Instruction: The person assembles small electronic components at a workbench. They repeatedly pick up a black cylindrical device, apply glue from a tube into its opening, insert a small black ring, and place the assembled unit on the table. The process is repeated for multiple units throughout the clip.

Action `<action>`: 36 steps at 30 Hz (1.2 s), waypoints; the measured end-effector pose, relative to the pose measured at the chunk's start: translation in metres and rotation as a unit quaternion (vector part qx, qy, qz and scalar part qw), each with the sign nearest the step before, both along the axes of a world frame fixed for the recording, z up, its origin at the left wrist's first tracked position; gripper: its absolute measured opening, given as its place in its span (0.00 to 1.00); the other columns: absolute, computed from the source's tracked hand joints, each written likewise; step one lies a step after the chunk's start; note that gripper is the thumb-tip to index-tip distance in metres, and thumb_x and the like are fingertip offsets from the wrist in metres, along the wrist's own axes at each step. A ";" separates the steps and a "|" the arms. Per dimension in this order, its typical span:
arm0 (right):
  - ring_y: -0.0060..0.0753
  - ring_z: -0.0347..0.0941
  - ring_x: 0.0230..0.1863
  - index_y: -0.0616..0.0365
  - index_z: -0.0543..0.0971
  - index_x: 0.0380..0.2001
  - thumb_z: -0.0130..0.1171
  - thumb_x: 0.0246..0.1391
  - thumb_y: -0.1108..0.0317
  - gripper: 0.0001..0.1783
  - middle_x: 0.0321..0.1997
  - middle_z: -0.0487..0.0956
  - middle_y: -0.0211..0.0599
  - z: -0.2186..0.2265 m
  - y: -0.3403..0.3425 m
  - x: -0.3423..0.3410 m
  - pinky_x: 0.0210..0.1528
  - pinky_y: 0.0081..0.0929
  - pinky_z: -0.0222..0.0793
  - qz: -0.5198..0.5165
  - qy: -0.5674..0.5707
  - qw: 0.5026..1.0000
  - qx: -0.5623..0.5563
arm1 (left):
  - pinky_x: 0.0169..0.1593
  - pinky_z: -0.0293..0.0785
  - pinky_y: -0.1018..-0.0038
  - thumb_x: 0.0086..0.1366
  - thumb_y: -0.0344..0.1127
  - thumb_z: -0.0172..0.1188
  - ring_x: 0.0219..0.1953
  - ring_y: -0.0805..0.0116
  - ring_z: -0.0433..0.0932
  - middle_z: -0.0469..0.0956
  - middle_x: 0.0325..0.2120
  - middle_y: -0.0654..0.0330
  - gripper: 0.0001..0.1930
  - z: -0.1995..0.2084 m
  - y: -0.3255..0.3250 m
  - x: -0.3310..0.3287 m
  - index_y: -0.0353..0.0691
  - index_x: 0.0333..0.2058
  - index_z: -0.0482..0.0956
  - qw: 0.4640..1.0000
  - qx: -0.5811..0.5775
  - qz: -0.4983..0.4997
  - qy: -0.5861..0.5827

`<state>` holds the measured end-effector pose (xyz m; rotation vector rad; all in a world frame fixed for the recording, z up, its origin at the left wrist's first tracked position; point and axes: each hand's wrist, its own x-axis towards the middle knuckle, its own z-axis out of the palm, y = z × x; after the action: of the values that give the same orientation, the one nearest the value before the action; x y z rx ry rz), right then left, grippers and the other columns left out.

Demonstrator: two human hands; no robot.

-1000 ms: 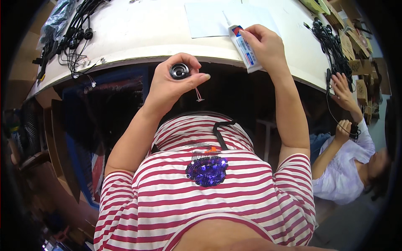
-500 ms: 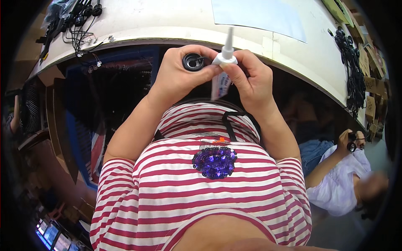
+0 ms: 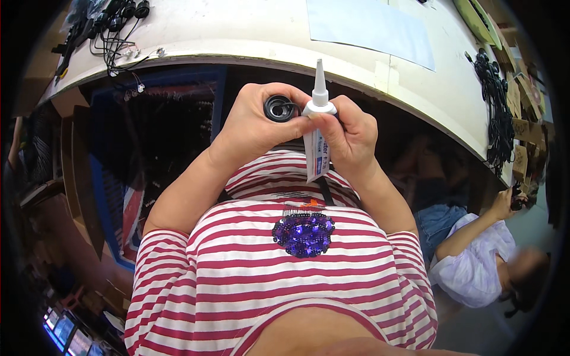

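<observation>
Here, hands hold a round, hollow black part and cone-tipped tube

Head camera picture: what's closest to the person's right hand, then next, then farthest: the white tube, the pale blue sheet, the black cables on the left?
1. White tube: held in the right hand.
2. Pale blue sheet: ahead on the table.
3. Black cables: over on the left.

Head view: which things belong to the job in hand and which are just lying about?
Seems part of the job:
black round part, in the left hand
white tube, in the right hand

Seems just lying about:
black cables, at left
cable bundle, at right
pale sheet, on the table
</observation>
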<state>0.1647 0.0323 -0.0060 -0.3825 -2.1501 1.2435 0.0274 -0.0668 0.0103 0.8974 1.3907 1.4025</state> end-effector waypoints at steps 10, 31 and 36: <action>0.25 0.64 0.13 0.61 0.72 0.19 0.55 0.51 0.68 0.11 0.14 0.68 0.34 -0.003 -0.003 0.000 0.15 0.19 0.57 0.020 0.042 0.999 -0.017 | 0.25 0.67 0.88 0.47 0.31 0.65 0.21 0.83 0.72 0.74 0.17 0.65 0.09 -0.003 -0.003 0.003 0.31 0.27 0.78 0.999 0.036 0.006 0.013; 0.18 0.61 0.13 0.62 0.72 0.18 0.56 0.52 0.68 0.12 0.13 0.67 0.31 -0.005 -0.003 -0.002 0.15 0.16 0.55 0.027 0.037 0.998 -0.043 | 0.25 0.64 0.87 0.47 0.32 0.66 0.21 0.84 0.69 0.72 0.17 0.68 0.10 -0.006 -0.004 0.001 0.34 0.25 0.75 1.000 0.023 0.000 0.010; 0.13 0.62 0.17 0.62 0.74 0.22 0.56 0.52 0.66 0.11 0.15 0.70 0.29 -0.003 0.003 -0.006 0.17 0.14 0.57 0.008 0.028 0.996 -0.082 | 0.29 0.65 0.87 0.48 0.34 0.66 0.27 0.85 0.69 0.73 0.22 0.67 0.13 -0.003 0.003 -0.001 0.34 0.29 0.75 1.000 0.016 0.005 0.004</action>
<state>0.1590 0.0355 -0.0095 -0.3947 -2.0145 1.4282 0.0268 -0.0639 0.0070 0.9185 1.3846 1.4329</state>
